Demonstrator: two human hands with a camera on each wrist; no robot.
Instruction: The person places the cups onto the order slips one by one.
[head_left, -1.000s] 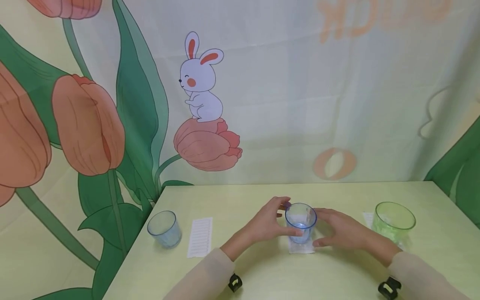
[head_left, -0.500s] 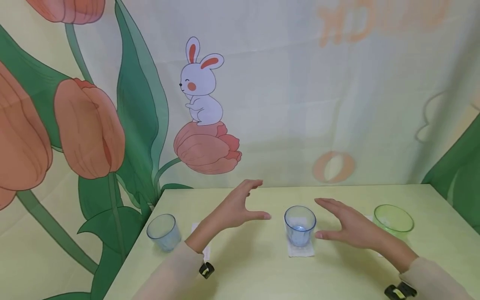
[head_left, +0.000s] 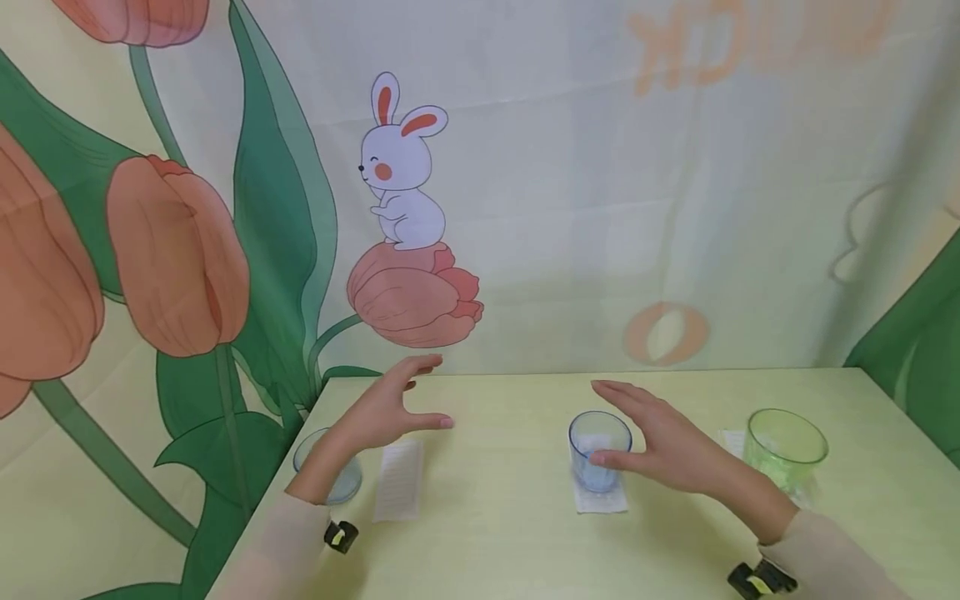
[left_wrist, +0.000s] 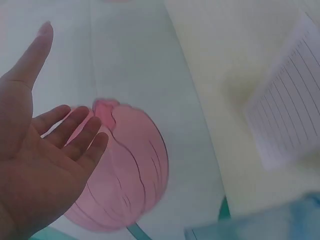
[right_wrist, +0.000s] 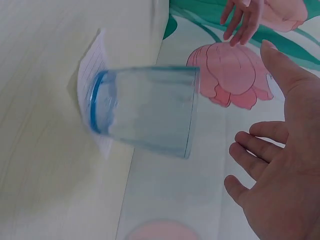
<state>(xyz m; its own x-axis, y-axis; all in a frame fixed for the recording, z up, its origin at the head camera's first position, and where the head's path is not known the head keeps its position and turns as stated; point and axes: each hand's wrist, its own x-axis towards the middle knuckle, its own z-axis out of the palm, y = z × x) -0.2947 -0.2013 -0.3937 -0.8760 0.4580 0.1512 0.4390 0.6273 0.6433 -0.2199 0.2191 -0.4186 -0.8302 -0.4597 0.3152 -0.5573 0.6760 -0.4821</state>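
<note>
A blue glass (head_left: 598,475) stands upright on a lined paper slip (head_left: 602,503) in the middle of the table. My right hand (head_left: 675,442) hovers at its right side, thumb and fingers spread; in the right wrist view a gap shows between the hand and the glass (right_wrist: 145,110). Farther left, my left hand (head_left: 375,417) is in the air with its fingers parted from the thumb and nothing between them. Behind the left wrist a pale blue glass (head_left: 347,483) is partly hidden. Beside it lies another lined paper slip (head_left: 399,483), also seen in the left wrist view.
At the right of the table (head_left: 495,550) stands a wider green glass (head_left: 787,450), with a paper slip (head_left: 733,442) partly hidden behind it. A printed curtain (head_left: 525,208) with tulips and a rabbit hangs along the table's back edge.
Both hands have let go of or drawn back from the blue glass, which stays on its slip. The left hand has travelled left to the pale blue glass; the right hand has lately shifted slightly left.
</note>
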